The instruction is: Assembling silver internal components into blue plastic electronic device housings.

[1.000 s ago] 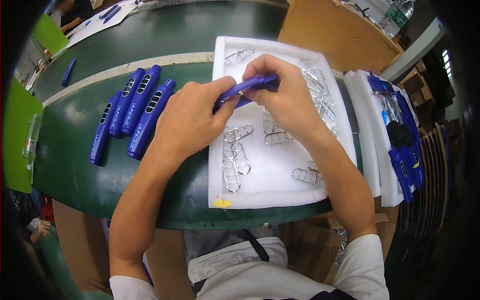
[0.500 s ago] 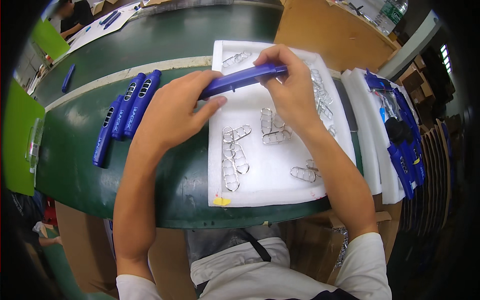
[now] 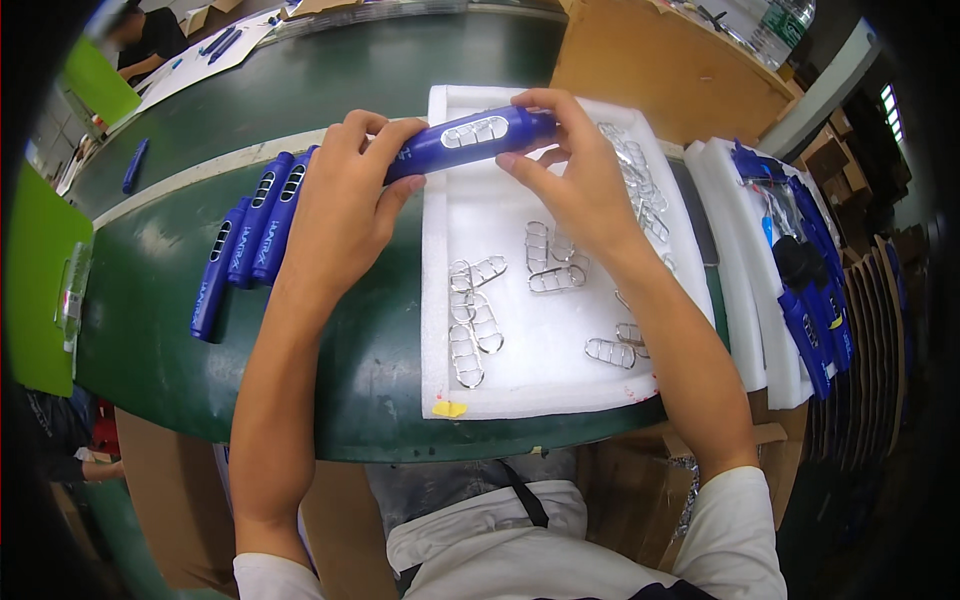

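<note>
Best done with the blue handle [image 3: 470,140] kept level above the far left corner of the white foam tray [image 3: 440,330], left hand [image 3: 335,205] gripping its left end, right hand [image 3: 575,175] pinching the right end, clear insert facing up and seated flush. Counted: one handle held, four blue handles [image 3: 250,245] on the green table [image 3: 160,320] at left, roughly ten clear inserts [image 3: 475,320] loose on the tray, exact count uncertain.

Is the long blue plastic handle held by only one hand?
No: the left hand and right hand each grip an end of the blue plastic handle.
</note>
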`<act>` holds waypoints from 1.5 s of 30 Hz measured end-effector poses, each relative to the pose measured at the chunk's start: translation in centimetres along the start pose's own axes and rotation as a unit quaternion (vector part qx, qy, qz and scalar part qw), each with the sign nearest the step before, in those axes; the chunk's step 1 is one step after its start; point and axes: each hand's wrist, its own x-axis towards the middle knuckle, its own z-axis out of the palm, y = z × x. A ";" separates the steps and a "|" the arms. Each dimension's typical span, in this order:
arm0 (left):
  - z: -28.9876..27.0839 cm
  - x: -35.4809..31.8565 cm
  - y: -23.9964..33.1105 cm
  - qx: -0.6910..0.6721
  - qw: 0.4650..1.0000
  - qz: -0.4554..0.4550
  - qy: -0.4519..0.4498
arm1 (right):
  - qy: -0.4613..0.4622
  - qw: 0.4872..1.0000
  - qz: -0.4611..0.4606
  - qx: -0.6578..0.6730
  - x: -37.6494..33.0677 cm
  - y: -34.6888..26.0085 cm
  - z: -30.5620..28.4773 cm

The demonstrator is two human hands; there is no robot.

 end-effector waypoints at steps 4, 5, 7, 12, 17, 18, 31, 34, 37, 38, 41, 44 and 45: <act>-0.3 0.3 0.3 -0.045 0.998 -0.036 0.000 | 0.002 1.000 0.004 0.004 0.1 0.2 -0.2; -0.3 0.3 0.3 -0.045 0.998 -0.036 0.000 | 0.006 1.000 -0.002 0.000 0.2 0.2 -0.2; -0.3 0.3 0.4 -0.056 0.998 -0.037 0.006 | 0.009 1.000 -0.007 -0.004 0.1 0.2 -0.1; -0.2 0.2 0.2 -0.058 0.998 -0.034 0.006 | 0.011 1.000 -0.005 0.005 0.1 0.1 -0.2; -0.1 0.3 0.1 -0.059 0.998 -0.035 0.003 | 0.019 1.000 -0.018 0.009 0.2 0.0 -0.3; 0.0 0.3 0.0 -0.053 0.998 -0.032 0.006 | 0.023 0.999 -0.023 0.010 0.2 -0.1 -0.3; 0.1 0.1 -1.8 -0.007 0.998 0.026 0.060 | 0.049 0.999 -0.005 -0.015 0.3 0.8 0.0; 0.5 0.1 -1.5 -0.024 0.997 0.009 0.070 | 0.043 0.998 0.034 -0.043 0.2 0.8 -0.9; 0.3 -0.1 -1.8 -0.024 0.996 -0.024 0.077 | 0.054 0.994 0.092 -0.035 0.1 0.1 -0.2; 0.2 -0.1 -2.0 -0.029 0.996 -0.046 0.070 | 0.053 0.994 0.090 -0.030 0.0 0.0 -0.1; 0.4 0.0 -3.5 -0.022 0.993 -0.078 0.085 | 0.031 0.993 0.111 -0.027 0.0 0.1 0.1; 0.3 0.0 -4.9 -0.016 0.989 -0.108 0.104 | 0.010 0.994 0.108 -0.010 -0.1 0.4 0.3; 0.2 0.0 -5.1 -0.020 0.986 -0.129 0.101 | -0.008 0.994 0.103 -0.020 -0.2 0.5 0.4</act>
